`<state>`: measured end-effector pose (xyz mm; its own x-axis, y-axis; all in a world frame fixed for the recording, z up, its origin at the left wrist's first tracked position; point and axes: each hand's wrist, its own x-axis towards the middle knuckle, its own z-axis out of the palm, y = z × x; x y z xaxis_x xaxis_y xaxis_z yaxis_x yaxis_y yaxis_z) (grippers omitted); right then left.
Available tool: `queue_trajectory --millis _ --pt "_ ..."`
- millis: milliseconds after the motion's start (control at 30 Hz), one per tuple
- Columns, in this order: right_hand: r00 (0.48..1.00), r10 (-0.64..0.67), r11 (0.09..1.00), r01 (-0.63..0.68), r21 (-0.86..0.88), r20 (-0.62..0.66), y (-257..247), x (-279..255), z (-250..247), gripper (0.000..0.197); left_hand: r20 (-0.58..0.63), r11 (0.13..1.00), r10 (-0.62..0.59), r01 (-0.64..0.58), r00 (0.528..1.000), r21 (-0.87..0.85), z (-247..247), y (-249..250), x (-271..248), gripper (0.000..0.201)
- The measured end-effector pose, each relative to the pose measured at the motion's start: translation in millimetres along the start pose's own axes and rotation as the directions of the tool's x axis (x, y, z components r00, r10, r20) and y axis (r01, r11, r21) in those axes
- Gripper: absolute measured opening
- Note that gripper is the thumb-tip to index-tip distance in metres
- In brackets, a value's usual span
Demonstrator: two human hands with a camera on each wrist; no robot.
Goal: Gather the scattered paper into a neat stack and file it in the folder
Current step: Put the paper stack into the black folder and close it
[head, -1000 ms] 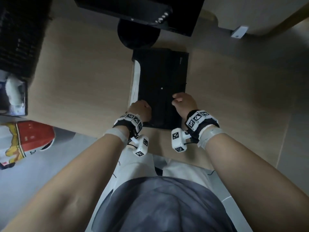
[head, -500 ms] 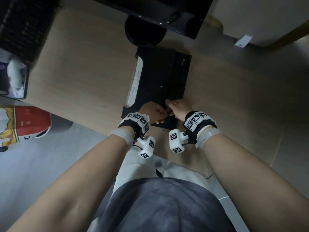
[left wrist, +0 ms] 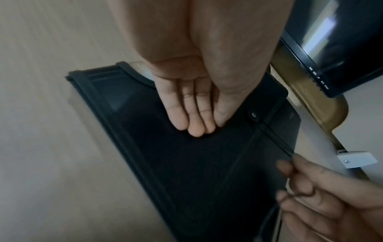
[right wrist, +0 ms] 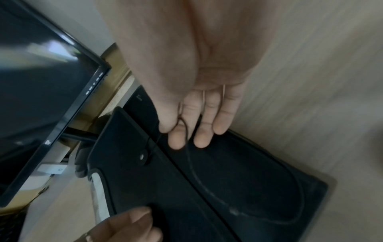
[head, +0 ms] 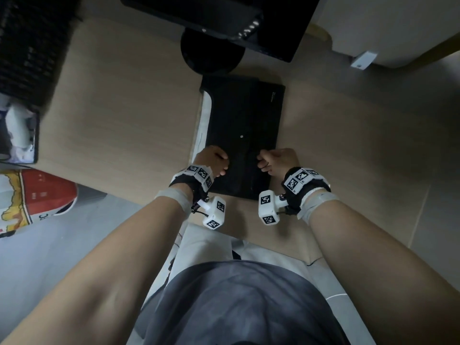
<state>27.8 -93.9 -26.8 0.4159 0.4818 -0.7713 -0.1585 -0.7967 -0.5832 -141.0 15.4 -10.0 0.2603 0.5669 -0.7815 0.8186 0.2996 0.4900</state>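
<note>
**Folder flat on desk, both hands at its near end**

Far left, at 9 o'clock in the head view: a dark crate at the desk's corner, and below it a red and yellow container on the floor.

Wooden desk runs across the middle. The black folder lies flat at centre, flap down, with a small round clasp button on it. A strip of white paper shows along the folder's left edge, at its 9 o'clock side, tucked inside.

Left hand sits on the folder's near left corner, about 7 o'clock of the folder. In the left wrist view its fingers lie straight and together, pressing flat on the flap; grasping nothing.

Right hand is at the near right, 5 o'clock of the folder. The right wrist view shows thumb and forefinger pinching a thin dark cord that runs from the clasp across the folder; the other fingers are loosely extended.

At 12 o'clock: black monitor on a round base, just beyond the folder's far end.
</note>
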Motion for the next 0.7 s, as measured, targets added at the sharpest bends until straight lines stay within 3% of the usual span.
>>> queue_trajectory --millis 167,333,467,567,700 --pt "0.984 0.154 0.974 -0.136 0.181 -0.088 -17.2 2.1 -6.5 0.037 -0.053 0.999 0.007 -0.010 0.999 -0.047 -10.7 13.6 23.8 0.022" --pt "0.969 0.198 0.935 -0.142 0.326 -0.148 -52.4 19.5 -1.3 0.034 -0.035 0.987 0.121 -0.116 0.992 0.109 -33.2 20.3 40.1 0.019" --pt "0.985 0.168 0.958 -0.153 0.243 -0.042 -84.6 37.9 8.3 0.027 0.032 0.982 0.151 -0.154 0.988 0.113 -51.2 24.4 54.6 0.021" --pt "0.987 0.098 0.986 -0.079 0.144 -0.125 -97.5 48.8 27.9 0.024 0.063 0.981 0.168 -0.174 0.984 0.089 -64.1 26.0 65.2 0.022" --pt "0.998 0.017 0.999 -0.019 -0.043 -0.061 -104.4 53.6 58.1 0.021 0.007 0.982 0.172 -0.172 0.985 0.081 -83.6 26.2 75.5 0.026"
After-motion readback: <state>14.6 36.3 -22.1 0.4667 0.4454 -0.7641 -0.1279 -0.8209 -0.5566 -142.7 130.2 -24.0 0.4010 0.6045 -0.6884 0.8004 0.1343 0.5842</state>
